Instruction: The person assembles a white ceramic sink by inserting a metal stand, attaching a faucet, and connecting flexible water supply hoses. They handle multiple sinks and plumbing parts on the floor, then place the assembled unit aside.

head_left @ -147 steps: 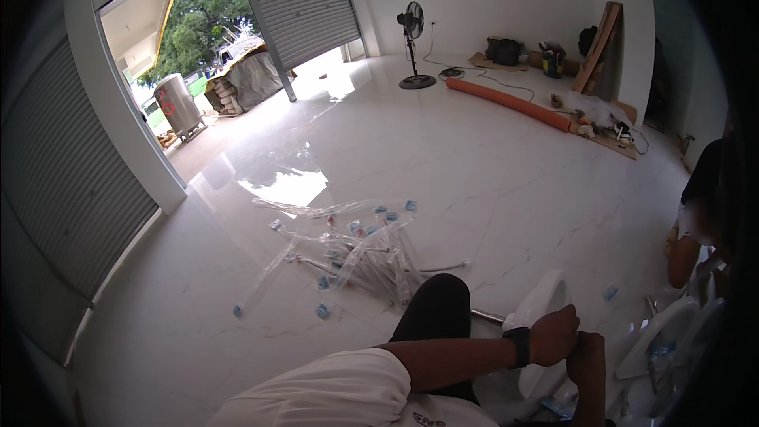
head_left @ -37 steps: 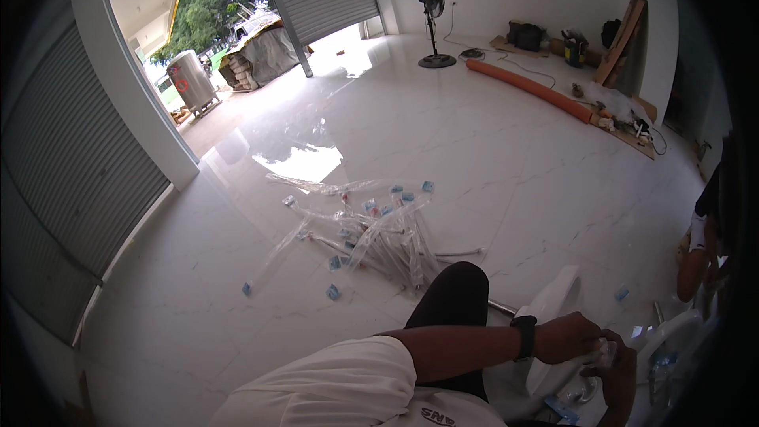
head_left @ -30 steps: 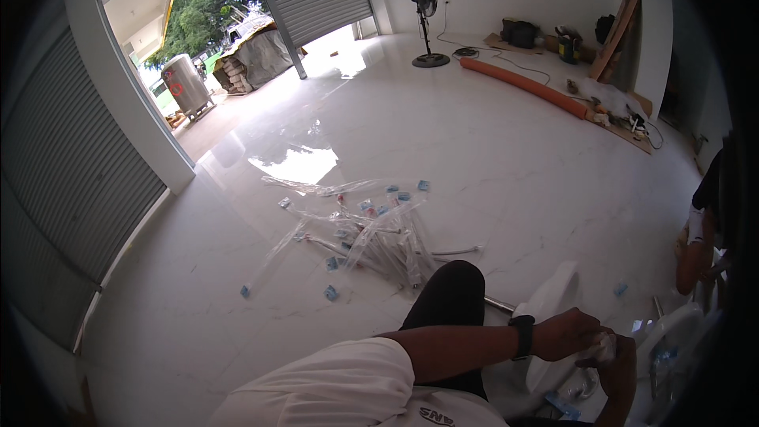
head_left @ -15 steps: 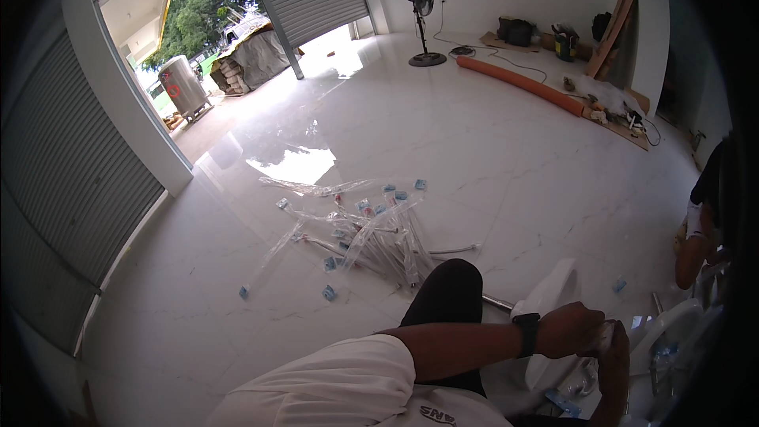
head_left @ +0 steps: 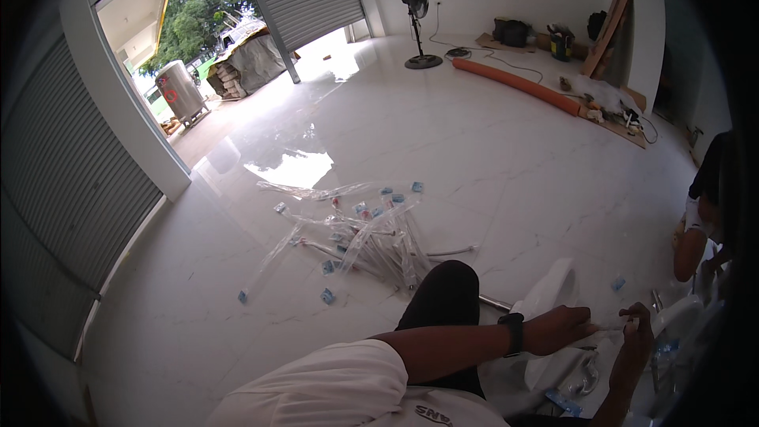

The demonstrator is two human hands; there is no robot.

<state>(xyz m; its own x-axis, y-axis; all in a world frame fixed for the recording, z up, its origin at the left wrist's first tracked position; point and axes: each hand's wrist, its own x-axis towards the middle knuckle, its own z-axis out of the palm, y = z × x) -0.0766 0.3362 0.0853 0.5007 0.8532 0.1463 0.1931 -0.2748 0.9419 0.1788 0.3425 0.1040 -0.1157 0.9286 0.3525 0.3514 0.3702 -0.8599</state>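
Observation:
My left hand [head_left: 560,329], with a dark watch on its wrist, is closed, its fingertips pinching one end of a thin pale strip [head_left: 607,327]. The strip runs across to my right hand [head_left: 634,348], whose fingers are curled around a small white piece [head_left: 632,322]. What exactly this piece is, I cannot make out. Under and behind my hands lies a white ceramic fixture [head_left: 552,289] with a curved rim. Beside it are a shiny curved metal part [head_left: 587,375] and a blue-labelled packet [head_left: 563,403], partly hidden by my arms.
A pile of clear-bagged flexible metal hoses [head_left: 379,249] with blue tags spreads over the glossy tiles. Another person [head_left: 696,245] works at the right edge, near a second white fixture [head_left: 678,318]. A stand fan [head_left: 419,24] and an orange roll [head_left: 514,87] are farther back.
My hands have moved apart from close together, and the pale strip now shows between them. My right hand has risen and shifted to the right.

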